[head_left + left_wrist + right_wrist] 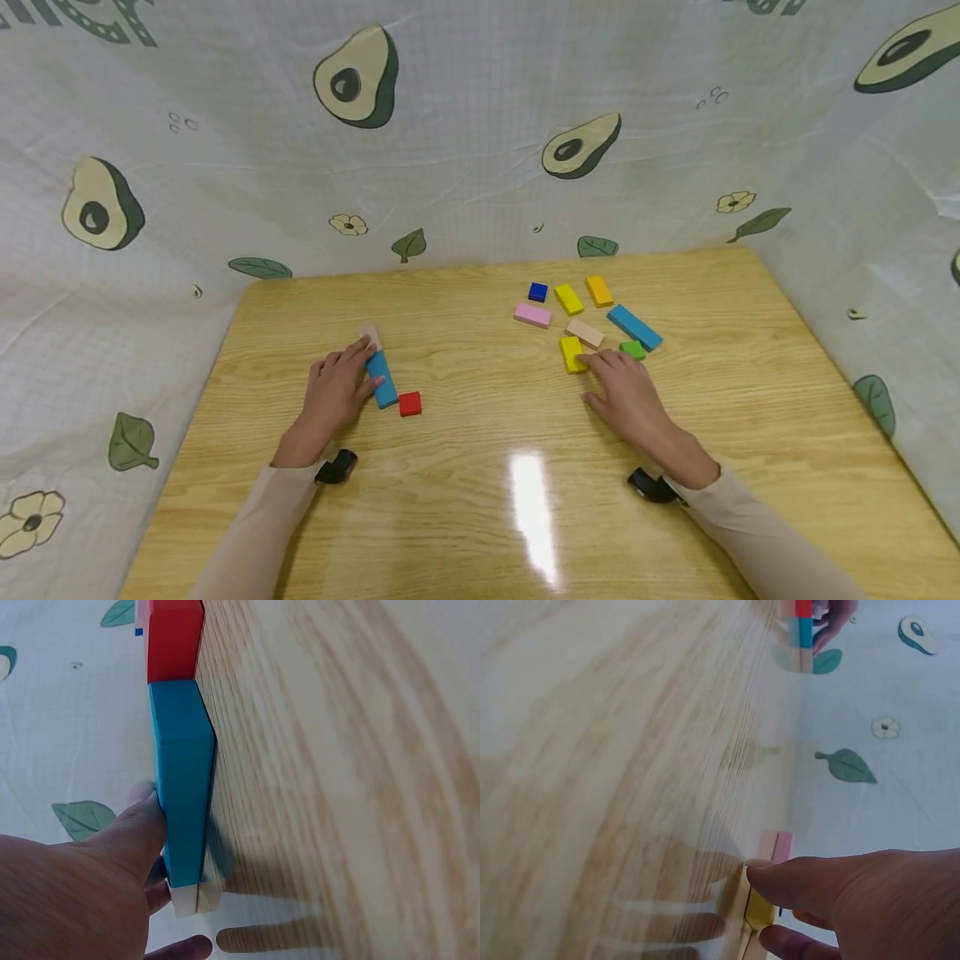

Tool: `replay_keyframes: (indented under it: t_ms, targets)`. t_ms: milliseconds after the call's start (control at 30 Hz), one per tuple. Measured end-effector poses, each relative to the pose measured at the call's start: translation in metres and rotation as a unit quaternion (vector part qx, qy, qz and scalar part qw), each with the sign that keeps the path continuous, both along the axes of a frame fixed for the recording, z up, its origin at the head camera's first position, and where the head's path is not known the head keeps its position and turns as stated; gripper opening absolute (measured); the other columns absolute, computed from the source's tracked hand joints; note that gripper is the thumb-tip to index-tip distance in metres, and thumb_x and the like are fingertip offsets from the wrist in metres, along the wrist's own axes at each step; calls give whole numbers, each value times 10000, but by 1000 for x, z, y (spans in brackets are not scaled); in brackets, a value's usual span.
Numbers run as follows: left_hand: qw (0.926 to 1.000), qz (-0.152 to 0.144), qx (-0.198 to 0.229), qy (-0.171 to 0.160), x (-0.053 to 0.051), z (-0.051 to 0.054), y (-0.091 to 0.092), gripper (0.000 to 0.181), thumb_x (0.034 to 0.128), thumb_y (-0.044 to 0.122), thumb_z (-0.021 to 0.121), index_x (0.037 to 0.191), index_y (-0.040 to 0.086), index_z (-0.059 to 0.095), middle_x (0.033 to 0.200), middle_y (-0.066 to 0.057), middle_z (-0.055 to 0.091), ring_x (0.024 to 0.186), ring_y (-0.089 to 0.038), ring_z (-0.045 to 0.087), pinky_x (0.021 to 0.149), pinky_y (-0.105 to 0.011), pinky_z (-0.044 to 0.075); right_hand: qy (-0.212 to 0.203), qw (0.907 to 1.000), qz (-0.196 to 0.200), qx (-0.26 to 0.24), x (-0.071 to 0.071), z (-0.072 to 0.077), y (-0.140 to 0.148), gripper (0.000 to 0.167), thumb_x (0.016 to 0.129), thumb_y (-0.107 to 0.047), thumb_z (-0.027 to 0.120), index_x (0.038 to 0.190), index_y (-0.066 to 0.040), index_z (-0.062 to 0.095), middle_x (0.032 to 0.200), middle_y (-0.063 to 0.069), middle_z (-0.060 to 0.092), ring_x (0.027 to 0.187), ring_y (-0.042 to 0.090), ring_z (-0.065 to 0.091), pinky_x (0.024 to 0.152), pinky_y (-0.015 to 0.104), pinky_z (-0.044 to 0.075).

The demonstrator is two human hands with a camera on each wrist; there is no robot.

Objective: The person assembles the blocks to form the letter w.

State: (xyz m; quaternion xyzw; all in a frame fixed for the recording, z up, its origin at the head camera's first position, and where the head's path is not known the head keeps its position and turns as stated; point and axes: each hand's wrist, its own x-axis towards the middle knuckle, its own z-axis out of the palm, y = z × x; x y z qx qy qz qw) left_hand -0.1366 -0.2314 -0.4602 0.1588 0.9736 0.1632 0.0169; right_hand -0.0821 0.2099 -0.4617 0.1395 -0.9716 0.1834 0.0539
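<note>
The left hand (336, 393) lies at the left, fingertips on a pale pink block (371, 335) and thumb against a blue block (381, 379) that adjoins it end to end. In the left wrist view the thumb (139, 817) touches the side of the blue block (184, 780). A red block (410, 404) sits beside the blue block's near end. On the right, the right hand (626, 396) touches a yellow block (572, 355) with a fingertip, its thumb lower and apart from the block. The right wrist view shows the yellow block (760, 909) partly behind the fingers.
Beyond the right hand lie a dark blue block (537, 292), a pink one (532, 315), another yellow (569, 299), an orange (599, 291), a beige (585, 333), a long blue (634, 327) and a green one (632, 349). Patterned cloth (465, 192) hangs along the table's back edge.
</note>
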Motion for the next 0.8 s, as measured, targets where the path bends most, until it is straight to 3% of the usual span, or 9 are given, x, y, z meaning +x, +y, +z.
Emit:
replay_keyframes:
  t_ms: [367,800]
  targets:
    - [10000,26,-25,-15,0,0,-1,567,1056,243,673,1539,-10,519,1656,-197,411,1382,-504,469,1092,-686,339,-58,9994,277,211,-22,-2,2,559,933,-103,816,1426,62,609,1442,252,594,1312,465,526,1109,620,432]
    - [9999,53,-71,-131,-2,-1,-1,579,1070,255,651,1564,-1,489,1678,-186,380,1411,-499,444,1110,-687,324,-238,9988,396,139,-30,-2,1,498,947,-90,800,1387,83,642,1562,219,529,1353,456,511,1120,617,423]
